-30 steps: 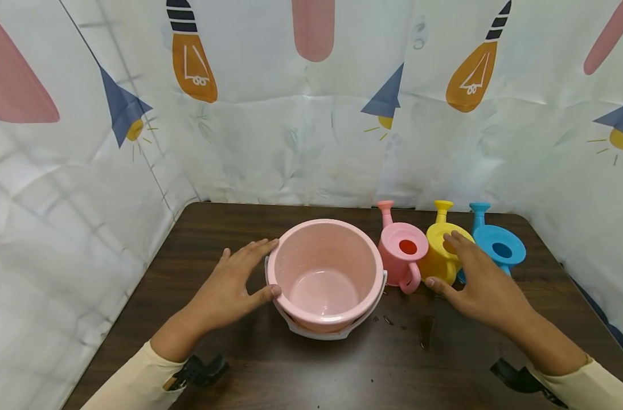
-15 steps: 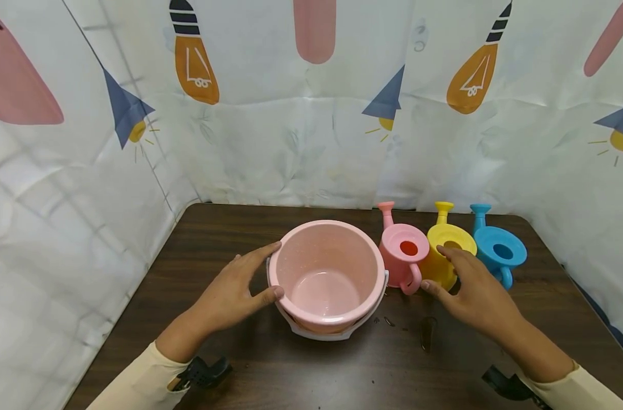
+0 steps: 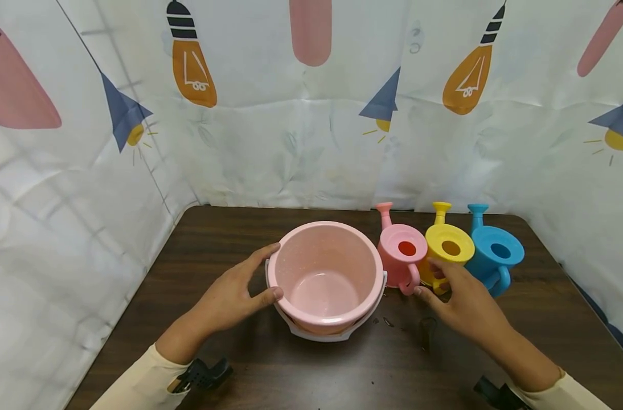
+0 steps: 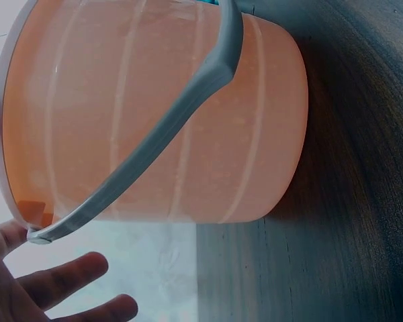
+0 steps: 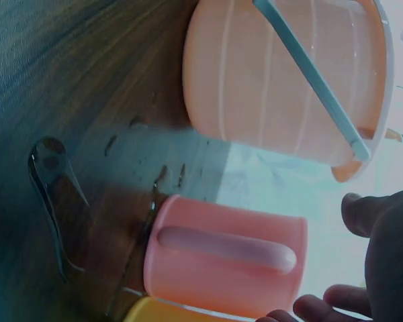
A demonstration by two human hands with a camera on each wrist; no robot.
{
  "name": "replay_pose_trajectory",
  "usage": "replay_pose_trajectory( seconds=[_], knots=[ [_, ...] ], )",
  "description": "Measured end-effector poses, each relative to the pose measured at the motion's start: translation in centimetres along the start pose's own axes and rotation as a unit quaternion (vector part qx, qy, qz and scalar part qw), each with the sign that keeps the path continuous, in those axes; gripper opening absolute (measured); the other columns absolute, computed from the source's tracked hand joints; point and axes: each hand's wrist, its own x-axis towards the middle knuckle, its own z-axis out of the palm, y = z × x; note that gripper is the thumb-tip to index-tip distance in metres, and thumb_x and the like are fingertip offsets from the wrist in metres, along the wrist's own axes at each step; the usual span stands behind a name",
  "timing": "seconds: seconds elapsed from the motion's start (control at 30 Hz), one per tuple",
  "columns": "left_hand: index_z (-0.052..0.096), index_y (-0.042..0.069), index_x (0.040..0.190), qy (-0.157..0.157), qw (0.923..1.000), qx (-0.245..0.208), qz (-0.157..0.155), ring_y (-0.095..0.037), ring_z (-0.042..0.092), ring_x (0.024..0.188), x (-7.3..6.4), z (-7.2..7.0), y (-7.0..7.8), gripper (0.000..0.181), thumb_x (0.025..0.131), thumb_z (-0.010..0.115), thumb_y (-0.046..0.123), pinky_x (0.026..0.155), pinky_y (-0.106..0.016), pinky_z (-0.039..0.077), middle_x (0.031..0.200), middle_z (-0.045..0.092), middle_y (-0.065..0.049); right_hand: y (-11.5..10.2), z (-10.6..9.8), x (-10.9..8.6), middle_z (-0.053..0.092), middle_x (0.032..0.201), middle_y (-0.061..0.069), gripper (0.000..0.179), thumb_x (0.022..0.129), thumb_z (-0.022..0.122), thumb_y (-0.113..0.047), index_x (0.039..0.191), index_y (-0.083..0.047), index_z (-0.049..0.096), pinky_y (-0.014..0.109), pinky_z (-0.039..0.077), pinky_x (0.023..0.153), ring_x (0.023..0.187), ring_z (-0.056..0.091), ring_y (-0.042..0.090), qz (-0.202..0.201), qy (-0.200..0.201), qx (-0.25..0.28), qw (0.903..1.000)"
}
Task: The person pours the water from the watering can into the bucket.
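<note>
A pink bucket (image 3: 324, 279) with a pale handle (image 4: 161, 144) lowered against its front stands upright on the table. My left hand (image 3: 232, 296) rests at its left rim, thumb and fingers spread. To the bucket's right, a pink watering can (image 3: 401, 245), a yellow one (image 3: 451, 236) and a blue one (image 3: 501, 242) stand in a row, spouts pointing back. My right hand (image 3: 467, 302) is at the yellow can's handle, partly covering it; its thumb lies near the pink can's handle. In the right wrist view, the pink can (image 5: 221, 258) shows beside the bucket, with loosely bent fingers (image 5: 346, 298) near it.
The dark wooden table (image 3: 301, 381) has wet spots (image 3: 427, 330) in front of the cans. A printed white cloth (image 3: 270, 148) hangs behind and at the sides. Both sleeves carry black wrist mounts (image 3: 204, 373).
My right hand has moved left and down, from over the yellow can's top to its handle. My left hand stays at the bucket's rim.
</note>
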Motion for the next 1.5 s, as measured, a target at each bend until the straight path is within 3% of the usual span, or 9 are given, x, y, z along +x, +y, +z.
replay_pose_trajectory(
  seconds=[0.23,0.47,0.73,0.87,1.13,1.5],
  knots=[
    [0.03,0.036,0.16,-0.001,1.0,-0.003,-0.003,-0.034,0.051,0.135,-0.1,0.2,0.0,0.081,0.092,0.069,0.054,0.1,-0.062,0.043,0.154,0.048,-0.005,0.2,1.3,0.1,0.066,0.122,0.022,0.067,0.091,0.079,-0.037,0.14,0.002,0.053,0.056,0.054,0.085,0.108,0.065,0.04,0.039,-0.015,0.016,0.999],
    [0.029,0.037,0.161,-0.002,1.0,0.002,-0.006,-0.035,0.052,0.134,-0.1,0.0,0.0,0.08,0.093,0.069,0.054,0.099,-0.062,0.044,0.153,0.049,-0.006,0.2,2.6,0.6,0.068,0.122,0.019,0.06,0.093,0.078,-0.028,0.14,-0.001,0.053,0.054,0.055,0.084,0.106,0.068,0.038,0.053,-0.021,0.05,0.9971],
    [0.03,0.037,0.16,-0.006,0.9999,0.006,-0.013,-0.035,0.053,0.133,-0.1,-0.2,0.0,0.079,0.093,0.068,0.054,0.099,-0.062,0.044,0.152,0.051,-0.007,0.1,3.7,0.9,0.069,0.12,0.02,0.058,0.093,0.078,-0.031,0.135,0.001,0.054,0.051,0.056,0.083,0.103,0.069,0.036,0.084,-0.018,0.06,0.9945],
    [0.03,0.037,0.16,-0.005,0.9999,0.005,-0.013,-0.035,0.052,0.134,0.0,-0.2,0.1,0.079,0.093,0.068,0.054,0.099,-0.062,0.044,0.153,0.05,-0.007,0.0,4.0,1.0,0.069,0.114,0.018,0.056,0.093,0.077,-0.032,0.133,0.002,0.056,0.048,0.057,0.078,0.093,0.066,0.031,0.099,-0.019,0.051,0.9936],
    [0.031,0.035,0.16,-0.002,0.9999,0.007,-0.009,-0.034,0.053,0.133,0.1,0.0,0.0,0.079,0.093,0.069,0.054,0.099,-0.061,0.044,0.152,0.051,-0.007,0.1,4.7,1.0,0.056,0.078,0.004,0.041,0.096,0.074,-0.023,0.125,0.001,0.059,0.033,0.046,0.056,0.065,0.05,0.02,0.107,-0.014,0.068,0.9919],
    [0.032,0.035,0.159,-0.003,0.9998,0.003,-0.017,-0.033,0.052,0.134,0.2,-0.1,0.1,0.08,0.092,0.069,0.054,0.1,-0.061,0.044,0.153,0.05,-0.005,0.0,4.8,0.5,0.056,0.076,0.006,0.029,0.099,0.069,-0.017,0.117,0.002,0.058,0.032,0.047,0.055,0.063,0.051,0.02,0.112,0.0,0.069,0.9913]
  ],
)
